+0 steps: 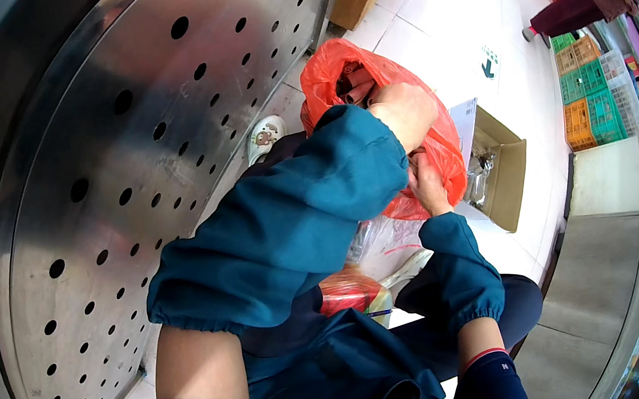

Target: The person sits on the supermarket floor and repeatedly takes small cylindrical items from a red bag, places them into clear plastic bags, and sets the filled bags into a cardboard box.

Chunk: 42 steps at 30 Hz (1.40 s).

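Note:
A large red plastic bag (329, 63) stands open on the tiled floor, with reddish-brown rolled pieces (357, 84) inside it. My left hand (406, 113) reaches across to the bag's mouth; its fingertips are hidden, so its grip is unclear. Lower on the bag's near side is my right hand (428, 182), its fingers at the bunched red plastic and partly hidden. Both forearms wear teal sleeve covers. Below the bag lie clear plastic wrapping (392, 244) and a red wrapped package (344, 293) between my legs.
An open cardboard box (508, 185) holding clear-wrapped items stands right of the bag. A perforated metal panel (115, 138) rises at left. At right are stacked plastic crates (582, 79), a counter (594, 269) and a person (568, 9). A white clog (267, 137) is beside the bag.

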Available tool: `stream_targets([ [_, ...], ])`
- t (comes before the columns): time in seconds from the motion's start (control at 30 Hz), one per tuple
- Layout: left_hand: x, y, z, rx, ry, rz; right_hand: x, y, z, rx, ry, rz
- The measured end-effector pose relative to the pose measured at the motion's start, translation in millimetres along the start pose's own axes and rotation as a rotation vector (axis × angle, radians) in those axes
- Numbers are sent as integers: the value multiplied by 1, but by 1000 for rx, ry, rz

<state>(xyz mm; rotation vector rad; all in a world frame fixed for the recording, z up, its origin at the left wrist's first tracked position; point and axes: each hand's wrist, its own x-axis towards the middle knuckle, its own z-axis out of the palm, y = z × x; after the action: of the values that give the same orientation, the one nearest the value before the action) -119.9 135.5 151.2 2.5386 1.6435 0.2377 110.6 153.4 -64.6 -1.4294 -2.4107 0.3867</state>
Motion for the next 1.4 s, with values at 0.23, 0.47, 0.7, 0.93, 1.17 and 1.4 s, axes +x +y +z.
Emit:
stream_targets([
  [0.23, -2, 3, -7, -60, -22, 19, -57, -12, 25, -20, -51, 311],
  [0.47, -3, 1, -9, -188, -43, 18, -42, -14, 17, -1, 131, 311],
  [0.7, -4, -3, -9, -215, -118, 1, -19, 17, 45, -455, -184, 217],
  [0.93, -4, -14, -3, -219, -168, -38, -26, -9, 13, 58, 49, 265],
  [1.17, 4, -10, 8, -338, -102, 22, -16, -72, -39, 1277, 537, 619],
  [1.4, 7, -4, 11, -345, -72, -50, 6, -146, -163, 1198, 39, 211],
])
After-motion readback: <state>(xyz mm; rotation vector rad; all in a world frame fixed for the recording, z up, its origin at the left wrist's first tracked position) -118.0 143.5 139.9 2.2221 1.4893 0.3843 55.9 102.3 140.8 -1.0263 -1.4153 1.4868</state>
